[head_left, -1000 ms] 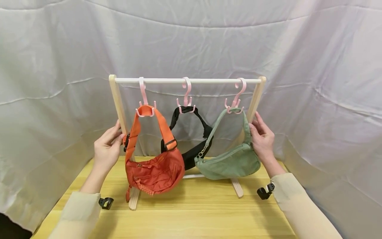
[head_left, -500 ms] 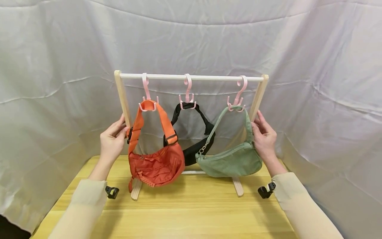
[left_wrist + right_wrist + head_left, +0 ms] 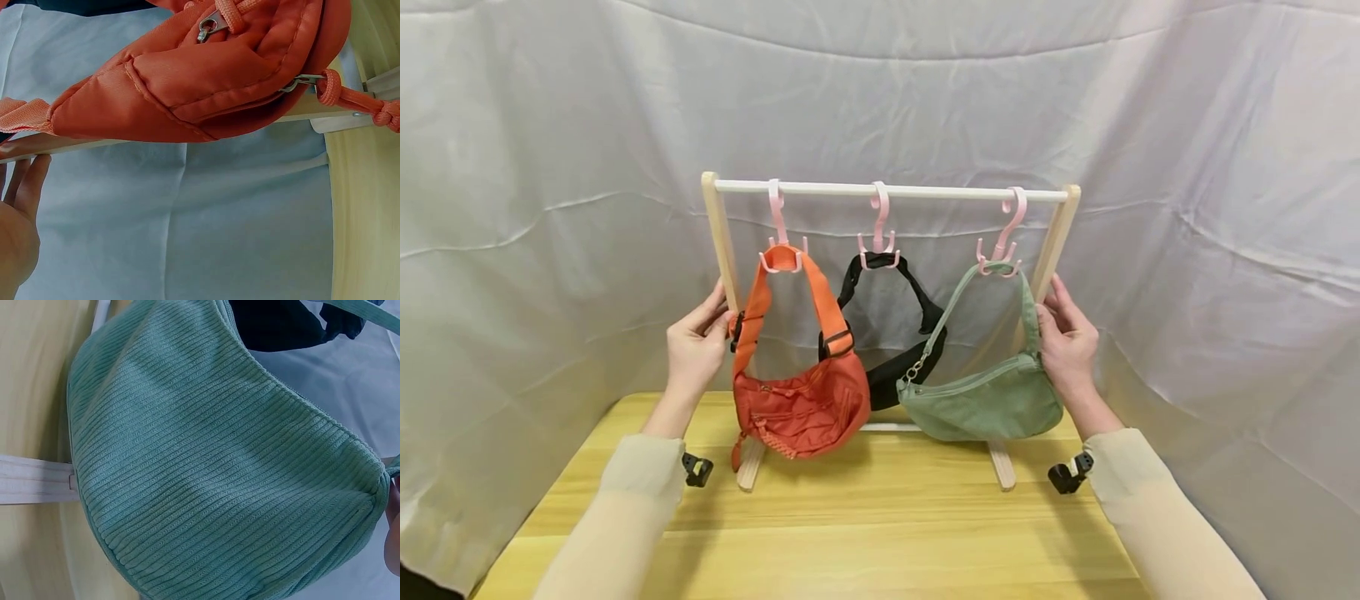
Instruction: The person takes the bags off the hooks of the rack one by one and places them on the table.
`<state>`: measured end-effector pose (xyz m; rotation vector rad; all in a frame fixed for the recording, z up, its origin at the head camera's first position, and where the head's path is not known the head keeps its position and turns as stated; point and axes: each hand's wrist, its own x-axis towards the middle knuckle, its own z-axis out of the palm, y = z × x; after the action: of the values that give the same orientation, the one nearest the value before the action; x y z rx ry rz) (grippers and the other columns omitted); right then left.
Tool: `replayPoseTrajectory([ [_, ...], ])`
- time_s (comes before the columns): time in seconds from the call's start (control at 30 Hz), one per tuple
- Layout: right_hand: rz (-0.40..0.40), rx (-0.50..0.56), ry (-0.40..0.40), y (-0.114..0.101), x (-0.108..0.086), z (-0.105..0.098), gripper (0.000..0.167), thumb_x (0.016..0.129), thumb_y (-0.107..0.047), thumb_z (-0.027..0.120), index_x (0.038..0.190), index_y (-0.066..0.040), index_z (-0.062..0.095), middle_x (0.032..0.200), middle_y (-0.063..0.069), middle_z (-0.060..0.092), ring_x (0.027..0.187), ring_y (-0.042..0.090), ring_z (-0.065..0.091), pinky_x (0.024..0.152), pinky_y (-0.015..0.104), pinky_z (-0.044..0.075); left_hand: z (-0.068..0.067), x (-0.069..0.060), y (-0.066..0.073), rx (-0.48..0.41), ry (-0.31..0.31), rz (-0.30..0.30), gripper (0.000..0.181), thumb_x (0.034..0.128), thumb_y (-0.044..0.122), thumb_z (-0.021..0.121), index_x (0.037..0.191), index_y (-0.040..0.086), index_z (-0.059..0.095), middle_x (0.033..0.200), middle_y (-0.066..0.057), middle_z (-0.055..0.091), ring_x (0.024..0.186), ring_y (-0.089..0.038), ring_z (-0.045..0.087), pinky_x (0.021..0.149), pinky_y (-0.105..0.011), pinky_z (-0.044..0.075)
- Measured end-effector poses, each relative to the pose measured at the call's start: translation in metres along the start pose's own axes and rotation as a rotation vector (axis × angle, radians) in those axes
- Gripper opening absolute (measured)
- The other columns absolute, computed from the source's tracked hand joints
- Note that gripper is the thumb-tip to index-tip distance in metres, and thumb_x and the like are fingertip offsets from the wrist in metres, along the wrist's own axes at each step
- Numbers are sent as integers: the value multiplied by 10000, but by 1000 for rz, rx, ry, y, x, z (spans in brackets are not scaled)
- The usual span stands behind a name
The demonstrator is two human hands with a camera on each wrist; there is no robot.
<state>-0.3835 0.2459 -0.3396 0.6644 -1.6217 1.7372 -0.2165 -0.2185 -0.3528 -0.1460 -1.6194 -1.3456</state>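
Observation:
A small rack with a white rail (image 3: 842, 189) and wooden side posts stands upright between both hands. My left hand (image 3: 698, 346) grips the left post (image 3: 721, 237) beside the strap of an orange-red shoulder bag (image 3: 805, 408). On the far side, my right hand (image 3: 1070, 350) holds the right post (image 3: 1057, 242) next to a green corduroy bag (image 3: 985, 400). A black bag (image 3: 906, 367) hangs between them, partly hidden. Each bag hangs by its strap from a pink hook (image 3: 1006, 227). In the right wrist view, the green bag (image 3: 219, 462) covers most of the right hand.
The rack's feet (image 3: 1002, 467) rest on a yellow wood-grain table (image 3: 880, 542). Grey curtain cloth (image 3: 880, 100) surrounds the table at the back and both sides. Each wrist wears a small black camera (image 3: 1070, 475).
The rack's left side has shifted right and away from me, together with my left hand and the hanging bags. The right side and right hand have moved only slightly.

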Motion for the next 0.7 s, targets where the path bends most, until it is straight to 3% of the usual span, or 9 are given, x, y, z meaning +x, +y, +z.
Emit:
replayPoseTrajectory([
  [0.27,43,-52,-39,-32,-2,4,477,985,24,671,1446,-77,605,1151,94,736,942,62,722,805,140,564,-1,1,-2,-4,1,21,458,927,-154,671,1344,34,649,1271,-205,658,981,23,720,789,-146,574],
  [0.5,42,-40,-31,-19,-2,1,484,977,34,671,1444,-75,603,1113,-15,734,936,79,730,786,144,569,-2,-1,-4,13,-6,48,444,931,-124,686,1338,54,663,1244,-166,686,972,27,718,676,-119,563],
  [0.7,30,-6,3,0,0,0,490,975,44,676,1430,-129,628,1106,-38,741,916,34,715,781,133,563,-2,0,-5,4,-12,39,441,944,-128,666,1349,46,654,1255,-221,670,960,26,717,644,-113,552],
])
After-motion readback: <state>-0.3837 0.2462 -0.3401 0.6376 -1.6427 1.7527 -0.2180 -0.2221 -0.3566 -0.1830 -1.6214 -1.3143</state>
